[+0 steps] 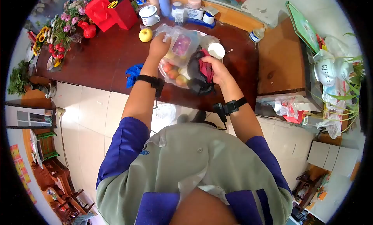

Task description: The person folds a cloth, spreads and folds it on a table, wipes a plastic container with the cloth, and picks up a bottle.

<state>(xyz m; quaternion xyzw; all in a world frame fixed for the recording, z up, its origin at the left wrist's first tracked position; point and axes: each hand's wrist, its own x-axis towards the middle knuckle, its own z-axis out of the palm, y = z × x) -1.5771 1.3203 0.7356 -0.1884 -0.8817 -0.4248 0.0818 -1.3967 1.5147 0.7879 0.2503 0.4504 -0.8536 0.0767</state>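
Note:
My left hand (158, 47) is closed on the top of a clear plastic bag (179, 35), which has a purple-pink patch (182, 45) showing in it. Just below lie several reddish apples (182, 80), partly covered by plastic. The fingers of my right hand (217, 69) pinch a black and dark-red piece of fabric (206, 68); its exact kind is unclear. A white round cup or lid (216, 50) sits beside that hand. Left of the plastic bag rests a yellow apple (145, 35). Crumpled blue material (134, 74) lies at the table edge near my left forearm.
Along the back of the dark red table (93, 66) stand a lidded white mug (149, 16), a red box (112, 13) with yellow-handled scissors (113, 4), and several jars on a blue tray (200, 22). A small bottle (256, 34) is near the wooden cabinet (281, 58) at right.

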